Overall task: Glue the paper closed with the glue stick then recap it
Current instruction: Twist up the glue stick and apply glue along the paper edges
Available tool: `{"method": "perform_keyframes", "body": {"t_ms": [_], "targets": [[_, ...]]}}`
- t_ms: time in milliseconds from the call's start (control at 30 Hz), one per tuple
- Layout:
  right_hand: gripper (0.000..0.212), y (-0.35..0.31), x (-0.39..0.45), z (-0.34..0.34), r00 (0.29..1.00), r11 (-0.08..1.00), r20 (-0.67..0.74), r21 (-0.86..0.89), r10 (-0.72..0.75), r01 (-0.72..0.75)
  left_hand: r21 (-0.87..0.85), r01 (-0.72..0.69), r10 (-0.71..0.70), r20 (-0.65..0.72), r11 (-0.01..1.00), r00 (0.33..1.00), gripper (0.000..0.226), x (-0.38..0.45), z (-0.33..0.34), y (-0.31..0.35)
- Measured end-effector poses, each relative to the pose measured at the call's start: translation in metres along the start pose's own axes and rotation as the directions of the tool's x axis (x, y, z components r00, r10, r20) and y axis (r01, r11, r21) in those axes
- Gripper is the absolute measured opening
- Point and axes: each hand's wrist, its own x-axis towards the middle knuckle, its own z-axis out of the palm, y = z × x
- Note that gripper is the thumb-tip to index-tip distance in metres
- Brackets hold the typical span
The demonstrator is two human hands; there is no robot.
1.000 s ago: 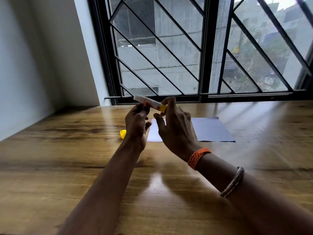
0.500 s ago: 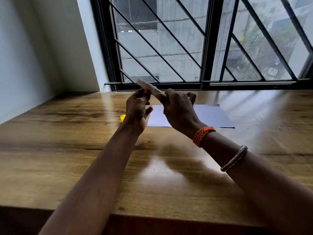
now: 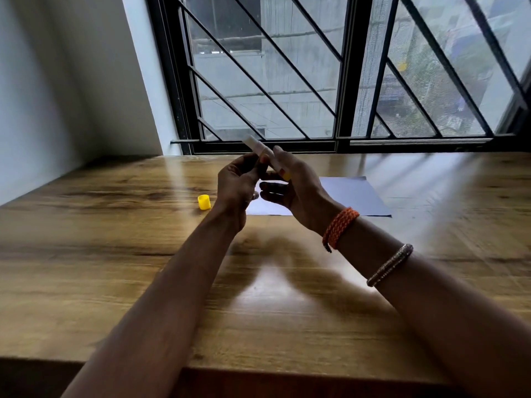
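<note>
I see both hands raised above the wooden table (image 3: 115, 254), meeting on the white glue stick with a yellow base (image 3: 268, 158). My right hand (image 3: 298, 191) has its fingers closed around the lower, yellow end of the tube, and the left hand (image 3: 237, 185) pinches the tube higher up with its fingertips (image 3: 263, 160). The stick is tilted, its uncapped top pointing up and away to the left, toward the black barred window (image 3: 339, 81). The tip is blurred, so I cannot tell how far the glue is wound out.

The small yellow plastic cap (image 3: 204, 202) is off the stick and stands on the table just left of my left wrist, apart from everything else. The pale flat sheet of paper (image 3: 353, 196) lies on the table beyond and below my hands, which hide its left part; I cannot tell whether it is folded.

On my right forearm sit a braided orange wristband (image 3: 340, 226) and, farther up, a thin silver bangle (image 3: 390, 264).
</note>
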Motion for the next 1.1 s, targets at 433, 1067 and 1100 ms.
{"method": "perform_keyframes", "body": {"t_ms": [433, 1067, 1100], "targets": [[0.021, -0.004, 0.017, -0.057, 0.894, 0.996, -0.447, 0.049, -0.040, 0.069, 0.810, -0.254, 0.145, 0.209, 0.529, 0.967, 0.048, 0.005, 0.008, -0.034], [0.014, -0.002, 0.020, -0.058, 0.917, 0.990, -0.396, -0.138, -0.053, -0.002, 0.732, -0.292, -0.209, 0.509, 0.615, 0.835, 0.024, -0.005, -0.021, -0.011], [0.013, -0.003, 0.019, -0.057, 0.929, 0.989, -0.367, -0.150, -0.047, -0.009, 0.698, -0.286, -0.227, 0.544, 0.656, 0.808, 0.023, -0.008, -0.023, -0.010]]}}
